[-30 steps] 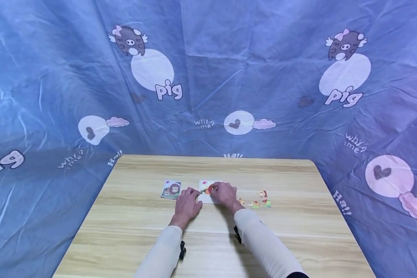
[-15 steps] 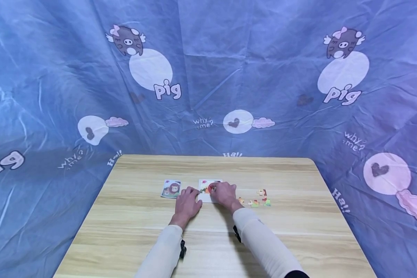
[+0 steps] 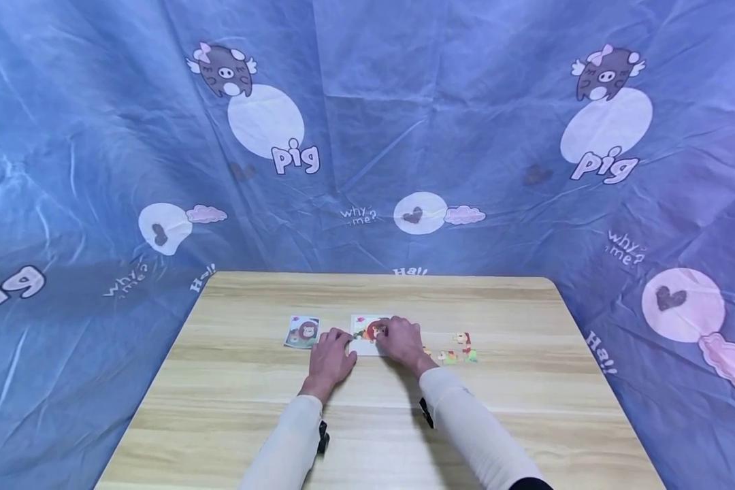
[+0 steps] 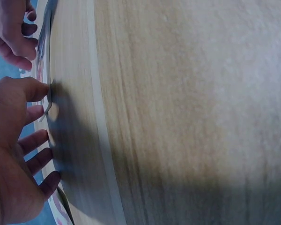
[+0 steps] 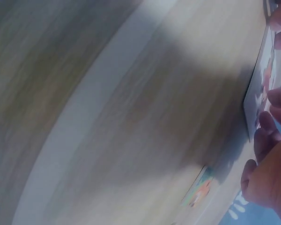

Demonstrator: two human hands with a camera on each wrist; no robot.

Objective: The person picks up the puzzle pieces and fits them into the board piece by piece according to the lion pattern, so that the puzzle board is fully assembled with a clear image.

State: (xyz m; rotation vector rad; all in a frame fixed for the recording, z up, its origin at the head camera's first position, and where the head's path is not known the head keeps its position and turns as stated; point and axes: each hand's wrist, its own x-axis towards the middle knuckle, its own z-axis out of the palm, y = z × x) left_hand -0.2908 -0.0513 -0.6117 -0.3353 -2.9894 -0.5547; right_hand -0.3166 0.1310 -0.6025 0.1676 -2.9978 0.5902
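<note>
A white puzzle board [image 3: 367, 338] is laid flat near the middle of the wooden table [image 3: 233, 401], with a lion picture partly assembled on it. The right hand [image 3: 403, 342] is placed over the board's right half, its fingertips brought down on the brown and red lion piece [image 3: 376, 330] set there. In the right wrist view the fingers [image 5: 267, 136] are seen bent downward at the board's edge [image 5: 254, 101]; whether the piece is pinched or only pressed cannot be told from these views, since the contact is small in the head view and blurred at the wrist.

The left hand [image 3: 331, 354] is laid flat on the table just beside the board's left edge, fingers spread loosely and nothing held. In the left wrist view its fingertips [image 4: 37, 89] are shown against the thin edge of the board [image 4: 49, 70], the thumb side touching it.

A small reference card [image 3: 302, 333] with the finished lion picture is laid to the left of the left hand, near it but apart from the board. A handful of loose puzzle pieces [image 3: 459, 348] is scattered to the right of the right hand, close to the wrist and apart from the board.

Bare tabletop is left on every side: a wide band toward the person under both sleeves, a narrower band between the board and the far edge, and broad stretches out to the left and right edges. The table is enclosed behind and at both sides by a blue cloth [image 3: 367, 136] printed with pigs.
</note>
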